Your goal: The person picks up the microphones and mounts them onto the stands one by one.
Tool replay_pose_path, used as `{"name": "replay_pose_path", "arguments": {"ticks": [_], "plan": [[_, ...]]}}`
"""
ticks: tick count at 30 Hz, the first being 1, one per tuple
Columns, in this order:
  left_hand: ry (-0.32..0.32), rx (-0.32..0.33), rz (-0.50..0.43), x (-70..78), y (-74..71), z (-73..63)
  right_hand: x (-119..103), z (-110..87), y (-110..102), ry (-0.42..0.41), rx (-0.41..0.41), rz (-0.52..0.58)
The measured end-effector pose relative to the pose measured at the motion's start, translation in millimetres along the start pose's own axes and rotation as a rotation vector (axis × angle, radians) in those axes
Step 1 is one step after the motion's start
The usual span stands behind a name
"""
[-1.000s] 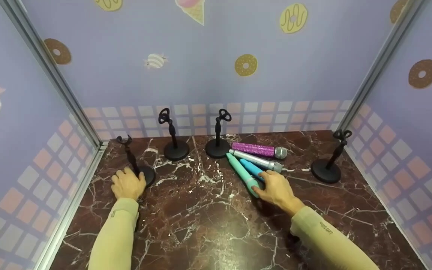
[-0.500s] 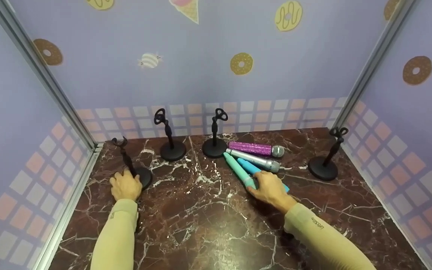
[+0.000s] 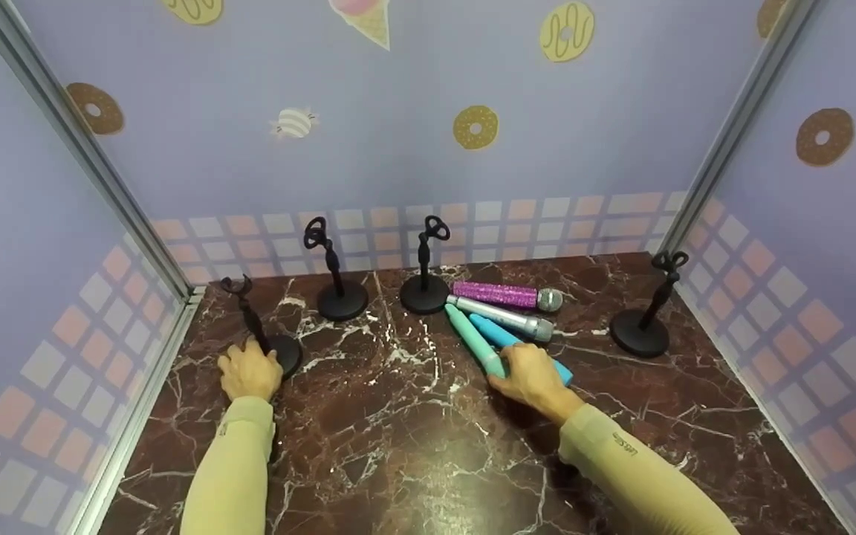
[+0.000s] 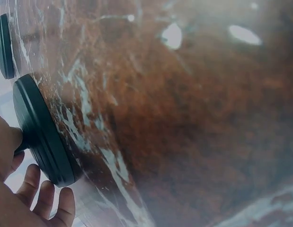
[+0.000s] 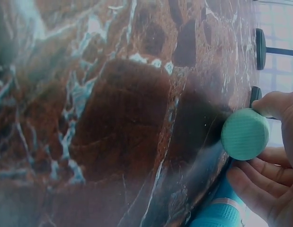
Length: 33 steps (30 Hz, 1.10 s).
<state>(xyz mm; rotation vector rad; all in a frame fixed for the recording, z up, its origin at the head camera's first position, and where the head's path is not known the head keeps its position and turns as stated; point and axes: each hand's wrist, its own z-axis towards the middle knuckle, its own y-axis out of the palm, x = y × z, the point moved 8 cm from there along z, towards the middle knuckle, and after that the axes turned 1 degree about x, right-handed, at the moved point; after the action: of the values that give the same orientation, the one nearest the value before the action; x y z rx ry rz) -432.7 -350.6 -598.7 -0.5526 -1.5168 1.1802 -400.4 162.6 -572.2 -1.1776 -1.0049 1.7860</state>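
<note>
My left hand [image 3: 250,371] grips the lower pole of a black microphone stand [image 3: 252,323] at the left of the table. In the left wrist view, thumb and forefinger are at the pole and the other fingers hang beside the round base [image 4: 39,130]. My right hand [image 3: 536,379] holds a mint-green microphone [image 3: 472,338] by its near end, thumb on one side, fingers on the other; its round end [image 5: 244,134] faces the right wrist camera. Right beside it lies a blue microphone [image 3: 495,333], partly covered by that hand. A silver microphone [image 3: 498,316] and a glittery purple microphone [image 3: 498,294] lie behind.
Two more black stands, one left of centre [image 3: 335,279] and one at centre [image 3: 424,279], stand along the back. Another stand [image 3: 647,319] is at the right. Patterned walls [image 3: 398,163] close in the marble-look table [image 3: 398,446] at back and sides.
My right hand has shifted slightly and closed round the green microphone's near end, uncovering the blue one's near end. My left hand stays at the stand. The head view has shifted a little.
</note>
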Motion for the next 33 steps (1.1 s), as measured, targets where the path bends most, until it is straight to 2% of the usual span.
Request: {"name": "replay_pose_path", "arguments": {"ticks": [18,23,33], "plan": [[0.035,-0.008,0.020,2.5,-1.4,-11.8,-1,-10.5,-4,0.025,-0.047,0.032],[0.039,-0.017,0.020,4.0,-1.7,-17.1,-3,-11.6,-4,0.002,-0.044,0.017],[0.110,0.003,0.018,14.9,-2.6,-30.8,-6,-15.3,-5,-0.038,-0.023,0.026]]}}
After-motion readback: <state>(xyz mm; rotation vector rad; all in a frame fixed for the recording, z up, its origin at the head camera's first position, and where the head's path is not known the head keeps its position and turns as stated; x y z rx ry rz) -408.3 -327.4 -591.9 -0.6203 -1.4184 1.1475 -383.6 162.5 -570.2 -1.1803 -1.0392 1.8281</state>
